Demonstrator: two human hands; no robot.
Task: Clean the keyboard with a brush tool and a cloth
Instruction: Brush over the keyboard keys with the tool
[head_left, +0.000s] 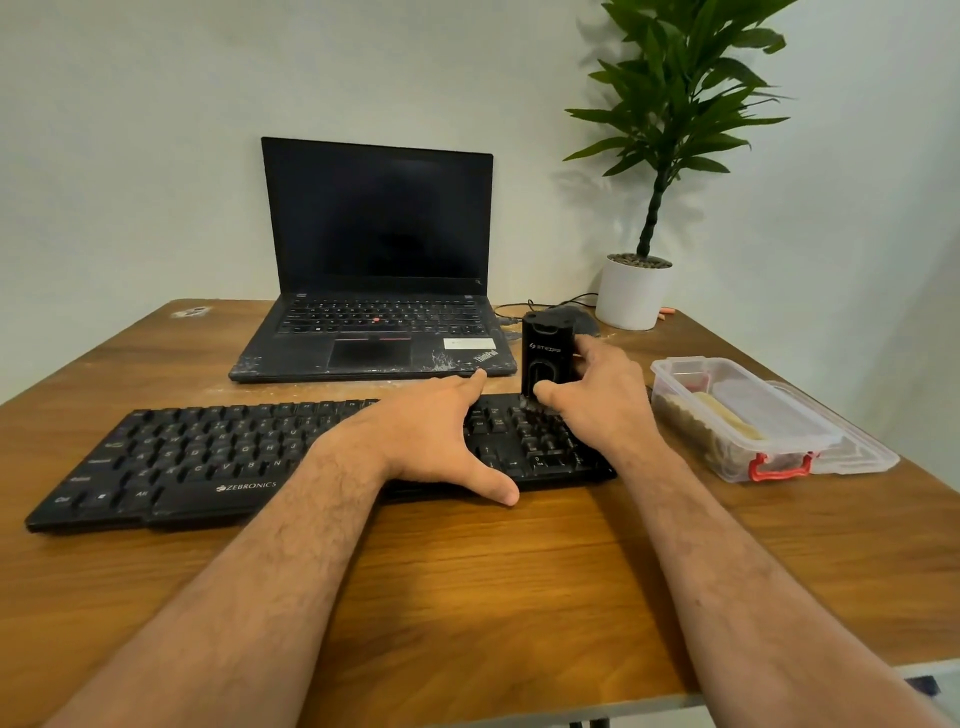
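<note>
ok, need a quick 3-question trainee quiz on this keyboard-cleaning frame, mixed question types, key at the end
1. True or false: the right hand grips the black brush tool upright over the right end of the keyboard.
2. What is the left hand doing?
A. Lying spread on the keyboard
B. Lifting the laptop lid
C. Holding the plant pot
3. Fill in: the clear plastic container sits to the ____ of the keyboard.

Key:
1. True
2. A
3. right
</note>
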